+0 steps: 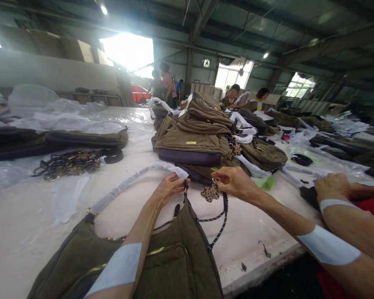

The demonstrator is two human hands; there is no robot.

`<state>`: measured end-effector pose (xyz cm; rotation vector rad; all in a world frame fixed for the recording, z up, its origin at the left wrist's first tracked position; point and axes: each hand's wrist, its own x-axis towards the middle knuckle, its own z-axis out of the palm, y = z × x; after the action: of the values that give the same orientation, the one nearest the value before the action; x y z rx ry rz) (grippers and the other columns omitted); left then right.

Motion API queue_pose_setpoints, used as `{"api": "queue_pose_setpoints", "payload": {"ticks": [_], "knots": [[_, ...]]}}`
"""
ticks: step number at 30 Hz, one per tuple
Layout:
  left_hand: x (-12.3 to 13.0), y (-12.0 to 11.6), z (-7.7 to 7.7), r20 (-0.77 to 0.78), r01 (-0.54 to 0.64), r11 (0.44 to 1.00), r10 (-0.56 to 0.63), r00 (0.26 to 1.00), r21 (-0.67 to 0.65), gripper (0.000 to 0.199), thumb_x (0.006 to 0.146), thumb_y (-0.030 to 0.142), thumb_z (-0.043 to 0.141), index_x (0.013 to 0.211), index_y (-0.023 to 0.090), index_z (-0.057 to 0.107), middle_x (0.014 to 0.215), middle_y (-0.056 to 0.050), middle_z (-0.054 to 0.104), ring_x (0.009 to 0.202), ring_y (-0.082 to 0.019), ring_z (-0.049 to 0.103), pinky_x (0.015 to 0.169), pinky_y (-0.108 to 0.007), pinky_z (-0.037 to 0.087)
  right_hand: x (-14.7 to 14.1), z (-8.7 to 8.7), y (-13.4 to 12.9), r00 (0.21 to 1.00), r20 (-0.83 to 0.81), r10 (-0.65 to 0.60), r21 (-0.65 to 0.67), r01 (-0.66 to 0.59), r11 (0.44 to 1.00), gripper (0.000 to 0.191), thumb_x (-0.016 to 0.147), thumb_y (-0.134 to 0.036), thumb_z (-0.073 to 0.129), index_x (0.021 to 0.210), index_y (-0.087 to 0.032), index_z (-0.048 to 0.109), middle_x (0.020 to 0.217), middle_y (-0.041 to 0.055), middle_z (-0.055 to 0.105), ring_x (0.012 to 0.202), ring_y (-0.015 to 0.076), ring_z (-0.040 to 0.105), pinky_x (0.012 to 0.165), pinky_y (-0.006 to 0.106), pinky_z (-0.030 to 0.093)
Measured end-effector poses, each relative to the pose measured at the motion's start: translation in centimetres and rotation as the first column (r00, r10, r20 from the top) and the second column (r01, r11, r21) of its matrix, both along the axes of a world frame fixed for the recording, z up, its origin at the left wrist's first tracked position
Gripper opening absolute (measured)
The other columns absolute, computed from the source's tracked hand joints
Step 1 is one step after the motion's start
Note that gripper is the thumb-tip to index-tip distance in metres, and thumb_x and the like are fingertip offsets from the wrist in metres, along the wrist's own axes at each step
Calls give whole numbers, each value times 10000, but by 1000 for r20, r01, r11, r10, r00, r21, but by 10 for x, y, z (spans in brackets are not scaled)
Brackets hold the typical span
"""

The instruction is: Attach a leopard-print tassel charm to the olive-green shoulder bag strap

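Note:
An olive-green handbag (174, 249) with gold zips lies on the table just in front of me. Its shoulder strap (127, 182) is wrapped in white paper and arches over the bag. My left hand (171, 189) is closed around the strap's right end, by the metal fitting. My right hand (233, 181) pinches the metal clasp of a bag charm (210, 193), a leopard-print bear shape hanging below the fingers. A dark striped cord (225, 216) loops down from near this hand to the bag's right side.
Olive bags (193, 143) are piled ahead. At left lie a heap of leopard charms (76, 162), a black roll (114, 156) and more bags (87, 139). A co-worker's hand (333, 189) is close on the right. The table's front edge (262, 272) shows below.

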<state>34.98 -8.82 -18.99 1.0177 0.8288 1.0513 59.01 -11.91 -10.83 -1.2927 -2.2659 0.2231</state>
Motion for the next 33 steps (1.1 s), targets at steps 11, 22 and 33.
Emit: {"api": "queue_pose_setpoints", "payload": {"ticks": [11, 22, 33], "knots": [[-2, -5, 7, -113, 84, 995, -78, 991, 47, 536, 672, 397, 742, 1130, 184, 562, 1011, -119, 679, 823, -228, 671, 760, -343, 469, -41, -28, -6, 992, 48, 118, -109, -112, 988, 356, 639, -68, 526, 921, -141, 731, 762, 57, 706, 607, 142, 604, 573, 209, 407], [3, -12, 29, -63, 56, 987, -47, 997, 149, 418, 663, 324, 752, 1034, 165, 647, 890, -76, 682, 749, -172, 615, 677, -291, 470, -54, -8, -6, 988, -24, 153, 10, -153, 988, 287, 683, -92, 566, 950, -127, 666, 731, 27, 678, 576, 107, 556, 541, 196, 359], [12, -23, 39, -90, -49, 988, 62, 994, 149, 401, 602, 372, 766, 915, 152, 647, 789, -38, 669, 686, -153, 584, 592, -250, 440, -64, 2, -17, 991, -3, 135, 136, -133, 982, 385, 685, -55, 598, 1068, -90, 607, 812, 57, 682, 624, 124, 578, 584, 212, 410]]}}
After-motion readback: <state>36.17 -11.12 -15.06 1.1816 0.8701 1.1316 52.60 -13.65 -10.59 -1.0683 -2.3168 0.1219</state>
